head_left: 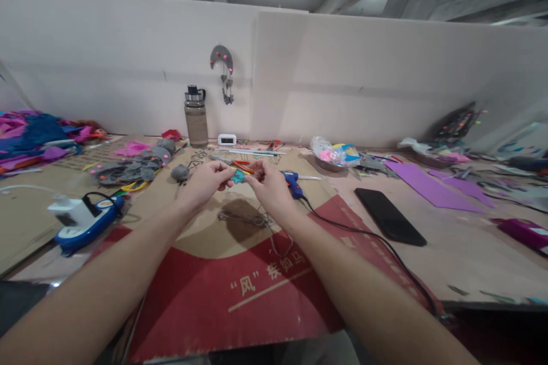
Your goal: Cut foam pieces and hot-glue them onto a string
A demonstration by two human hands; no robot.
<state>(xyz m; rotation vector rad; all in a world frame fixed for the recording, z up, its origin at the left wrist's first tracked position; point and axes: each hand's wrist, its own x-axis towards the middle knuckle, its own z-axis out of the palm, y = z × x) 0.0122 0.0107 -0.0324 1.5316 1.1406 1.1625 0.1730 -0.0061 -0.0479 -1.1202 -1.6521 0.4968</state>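
Between my two hands is a small teal felt piece [238, 177], pinched from both sides above the cardboard sheet. My left hand [208, 178] grips its left edge with thumb and forefinger. On the other side, my right hand [269, 183] holds the right edge in the same way. Grey yarn [245, 218] lies loosely below my hands, on the cardboard. Just right of my right hand rests a blue hot glue gun [293, 183]. Red-orange handles [243, 166] of a tool show behind the felt, partly hidden. A grey yarn ball [180, 172] sits left of my left hand.
A red and brown cardboard sheet [201, 296] covers the table's middle. To the right lie a black phone [389, 215] and purple felt [428, 182]. A power strip [88, 227] is at left. Behind stand a water bottle [196, 120] and a small clock [226, 140].
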